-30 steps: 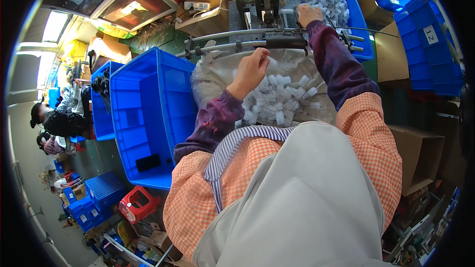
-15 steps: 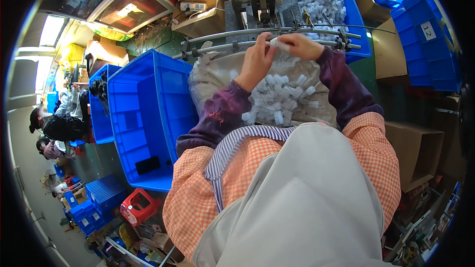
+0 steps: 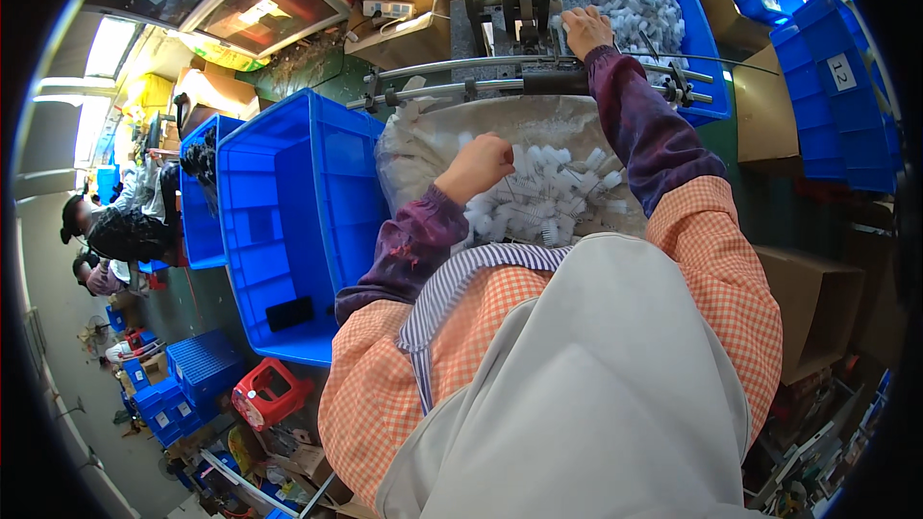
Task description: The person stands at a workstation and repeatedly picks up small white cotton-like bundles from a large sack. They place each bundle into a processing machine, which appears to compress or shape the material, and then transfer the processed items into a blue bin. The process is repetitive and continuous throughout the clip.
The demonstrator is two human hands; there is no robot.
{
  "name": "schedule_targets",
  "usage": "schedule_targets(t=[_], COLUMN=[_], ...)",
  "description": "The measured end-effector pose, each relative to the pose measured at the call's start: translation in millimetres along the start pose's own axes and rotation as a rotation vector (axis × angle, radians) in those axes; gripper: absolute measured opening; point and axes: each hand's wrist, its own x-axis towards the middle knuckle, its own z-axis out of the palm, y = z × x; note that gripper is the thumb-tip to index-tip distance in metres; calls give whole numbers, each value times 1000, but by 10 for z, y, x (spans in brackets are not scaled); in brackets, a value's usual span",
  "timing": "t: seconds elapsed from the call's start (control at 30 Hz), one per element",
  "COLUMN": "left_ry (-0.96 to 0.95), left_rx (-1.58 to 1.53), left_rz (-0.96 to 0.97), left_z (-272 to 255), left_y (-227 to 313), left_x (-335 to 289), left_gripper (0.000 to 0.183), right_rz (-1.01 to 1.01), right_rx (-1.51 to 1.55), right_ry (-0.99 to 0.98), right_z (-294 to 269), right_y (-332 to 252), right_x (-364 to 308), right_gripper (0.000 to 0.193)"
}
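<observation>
My left hand (image 3: 478,166) is closed, its fingers curled in over the left side of a pile of small white bristle brushes (image 3: 553,187). Anything inside those fingers is hidden. The brushes, some with thin wire stems, lie on a pale cloth (image 3: 428,139) in front of me. My right hand (image 3: 586,31) reaches far forward, fingers spread and bent down on the right edge of a dark machine (image 3: 524,14) with upright blocks. It is close beside a blue bin (image 3: 707,43) full of white brushes (image 3: 630,10). No object shows in it.
A metal rail (image 3: 433,91) runs across between the cloth and the machine. On my left stands a deep blue crate (image 3: 346,183) with a dark flat object (image 3: 289,313) inside. Cardboard boxes (image 3: 808,303) and stacked blue bins (image 3: 836,86) stand at right; a red stool (image 3: 272,392) is behind left.
Both hands were together at the rail with a white brush between them. They have parted: the right went forward to the machine's edge, the left came back over the pile and curled up.
</observation>
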Motion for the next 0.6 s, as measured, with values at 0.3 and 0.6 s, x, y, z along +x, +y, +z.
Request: schedule_targets(t=[0.3, 0.6], left_ry=[239, 333], left_rx=[-105, -134], left_rz=[3, -49], left_z=[-163, -245], left_y=[149, 198], left_x=[37, 91], left_gripper=[11, 13], right_rz=[15, 36], right_rx=[34, 74], right_ry=[-78, -135], right_z=[48, 3], right_y=[43, 46], right_x=[61, 105], right_gripper=[20, 24])
